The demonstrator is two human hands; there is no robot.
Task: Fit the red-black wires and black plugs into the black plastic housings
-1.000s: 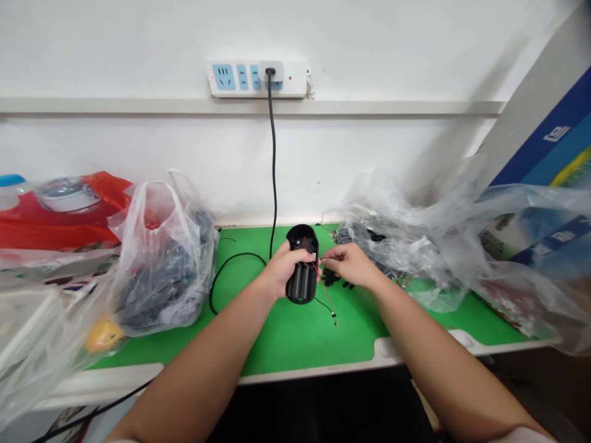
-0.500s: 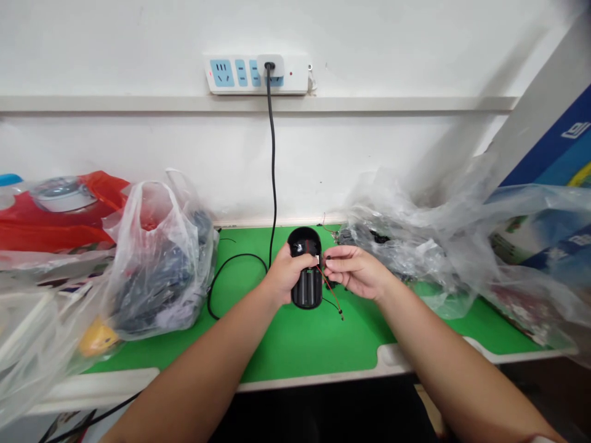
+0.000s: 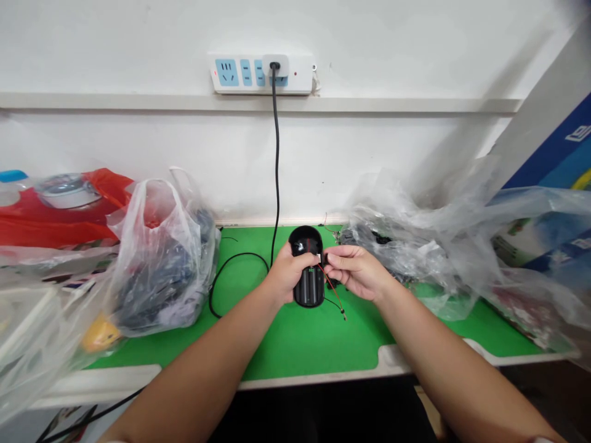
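Note:
A glossy black oblong plastic housing point(image 3: 308, 289) with rounded ends and long ridges is gripped in my left hand point(image 3: 287, 271). The thumb of that hand lies across its front, pressing by a small white connector point(image 3: 318, 258). From there a thin red wire point(image 3: 331, 284) droops to the right, ending in a small dark tip. Just right of the housing, my right hand point(image 3: 353, 269) pinches a tiny dark piece point(image 3: 325, 259) between thumb and forefinger; its kind is too small to make out. Its other fingers are curled below.
A black cable point(image 3: 276, 154) runs from the wall power strip point(image 3: 263, 74) down onto the green mat point(image 3: 286, 351). Clear plastic bags point(image 3: 161, 277) crowd the left, beside a red bag point(image 3: 50, 218). More crumpled plastic point(image 3: 425, 240) and dark parts lie at right.
Both hands and the housing hold nearly the same pose. The whole scene has shifted slightly to the right as the camera moved.

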